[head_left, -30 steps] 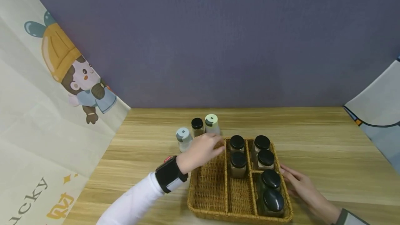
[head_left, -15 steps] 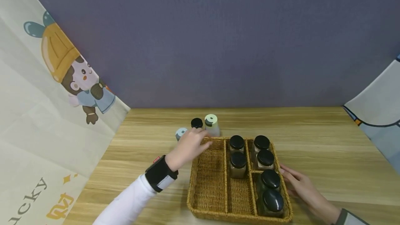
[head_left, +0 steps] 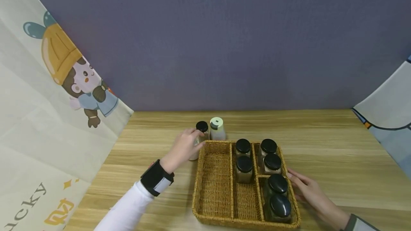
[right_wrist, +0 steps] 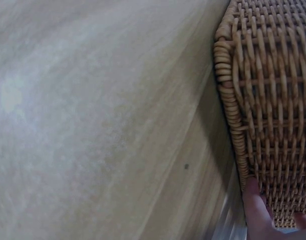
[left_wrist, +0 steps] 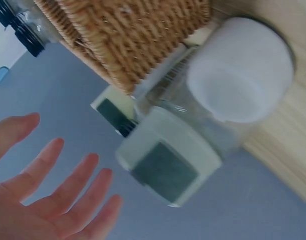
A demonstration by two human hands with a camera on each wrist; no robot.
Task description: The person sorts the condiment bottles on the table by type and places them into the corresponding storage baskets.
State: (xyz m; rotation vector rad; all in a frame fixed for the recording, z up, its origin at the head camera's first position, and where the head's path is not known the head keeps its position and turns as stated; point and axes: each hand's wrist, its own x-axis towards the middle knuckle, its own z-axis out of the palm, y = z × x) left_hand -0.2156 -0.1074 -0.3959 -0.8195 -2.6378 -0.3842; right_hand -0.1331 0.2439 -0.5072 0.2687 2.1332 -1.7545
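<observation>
My left hand (head_left: pixel 181 149) hovers with spread fingers over a clear shaker jar (head_left: pixel 193 157), mostly hidden behind it in the head view. In the left wrist view the jar's pale cap (left_wrist: pixel 168 165) with a dark green patch lies beyond the fingertips, a gap between them. Past it stand a black-lidded spice jar (head_left: pixel 202 127) and a jar with a pale yellow-green cap (head_left: pixel 217 124). My right hand (head_left: pixel 309 191) rests with extended fingers against the right side of a divided wicker basket (head_left: pixel 194 197). Up close, its thumb and fingertips (right_wrist: pixel 256 205) touch the weave.
Several black-lidded jars stand in the basket's middle and right compartments, such as the jar (head_left: pixel 244 170) in the middle one. Its left compartment (head_left: pixel 215 184) shows bare weave. A dark wall (head_left: pixel 224 45) rises behind the wooden table (head_left: pixel 337 145).
My left hand has moved left from over the basket's back-left corner, past the black-lidded jar, to the pale-capped jar, now mostly covered from the head view. The right hand stays put.
</observation>
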